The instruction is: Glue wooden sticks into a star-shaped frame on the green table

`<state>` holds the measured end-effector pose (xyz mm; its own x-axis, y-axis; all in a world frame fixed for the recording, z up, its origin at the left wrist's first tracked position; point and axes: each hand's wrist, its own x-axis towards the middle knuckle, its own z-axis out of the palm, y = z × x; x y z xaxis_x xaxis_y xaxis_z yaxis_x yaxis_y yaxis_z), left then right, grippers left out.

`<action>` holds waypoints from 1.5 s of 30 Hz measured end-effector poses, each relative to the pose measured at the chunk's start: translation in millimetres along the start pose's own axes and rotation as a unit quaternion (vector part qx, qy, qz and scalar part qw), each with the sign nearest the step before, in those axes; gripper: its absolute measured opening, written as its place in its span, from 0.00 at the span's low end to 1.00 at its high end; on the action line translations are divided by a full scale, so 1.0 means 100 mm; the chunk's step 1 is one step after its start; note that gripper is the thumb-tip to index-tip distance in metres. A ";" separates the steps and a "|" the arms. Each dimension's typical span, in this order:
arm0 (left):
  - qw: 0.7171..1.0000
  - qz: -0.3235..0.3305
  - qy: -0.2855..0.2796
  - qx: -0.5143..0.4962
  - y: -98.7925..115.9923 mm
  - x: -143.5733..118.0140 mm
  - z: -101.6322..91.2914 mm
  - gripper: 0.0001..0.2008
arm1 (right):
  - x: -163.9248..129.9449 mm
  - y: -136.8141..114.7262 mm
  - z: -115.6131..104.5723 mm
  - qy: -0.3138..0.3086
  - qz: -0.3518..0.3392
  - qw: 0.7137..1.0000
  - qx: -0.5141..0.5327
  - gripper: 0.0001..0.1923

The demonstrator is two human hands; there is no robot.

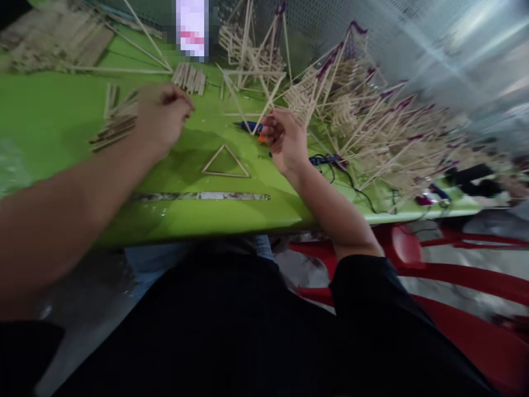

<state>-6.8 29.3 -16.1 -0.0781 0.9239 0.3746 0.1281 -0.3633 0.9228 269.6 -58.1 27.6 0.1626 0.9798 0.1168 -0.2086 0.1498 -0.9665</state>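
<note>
- Head view: the small, pale triangular wooden frame (225,175) lies complete on the green desk (61,116).
- Beyond its right, purple-trimmed wooden stick frames (343,110) stand assembled.
- Beyond its left, loose brown wooden sticks (119,129) remain unjoined, beside the left hand (165,113).
- Right hand (285,135): near the blue-and-orange glue gun (250,127).
- Both hands' fingers curl; blur hides any grip.

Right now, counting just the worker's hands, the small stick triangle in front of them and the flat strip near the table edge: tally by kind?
Hands (left hand, right hand): 2
Stick triangle: 1
Flat strip: 1
Total: 4
</note>
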 end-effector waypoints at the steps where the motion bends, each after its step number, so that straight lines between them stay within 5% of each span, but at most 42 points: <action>1: 1.000 -0.003 -0.015 0.016 0.02 0.00 0.02 0.09 | 0.00 -0.01 0.01 -0.010 0.007 1.000 0.023 0.16; 4: 0.997 0.001 -0.056 0.048 0.13 -0.05 0.08 0.06 | -0.03 -0.05 0.08 -0.028 0.018 0.998 0.044 0.18; 9: 0.963 -0.011 -0.260 -0.072 0.32 -0.26 0.10 0.09 | -0.07 -0.18 0.33 -0.042 0.036 0.996 0.075 0.15; 11: 0.953 0.001 -0.284 -0.106 0.34 -0.32 0.09 0.12 | -0.08 -0.20 0.45 -0.048 0.034 0.994 0.088 0.14; 18: 0.976 0.054 -0.206 -0.051 0.43 -0.36 0.05 0.21 | -0.13 -0.11 0.72 -0.060 0.041 0.988 0.133 0.09; 27: 0.984 0.014 -0.143 -0.108 0.49 -0.30 -0.08 0.11 | -0.24 -0.14 0.64 -0.037 0.029 0.989 0.138 0.10; 35: 0.996 -0.035 0.033 -0.070 0.41 0.04 -0.38 0.13 | -0.13 -0.14 0.50 0.004 0.022 0.988 0.155 0.10; 41: 0.996 -0.062 0.048 -0.045 0.35 0.12 -0.50 0.08 | 0.00 -0.14 0.42 0.056 0.025 0.982 0.177 0.08; 45: 0.999 -0.031 0.020 -0.016 0.53 0.13 -0.51 0.05 | 0.03 -0.13 0.39 0.062 0.030 0.983 0.172 0.08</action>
<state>-51.6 16.1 42.7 -0.1242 0.9397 0.3187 0.0898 -0.3092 0.9467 235.2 -51.9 49.3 0.2527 0.9675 0.0130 -0.5315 0.1500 -0.8337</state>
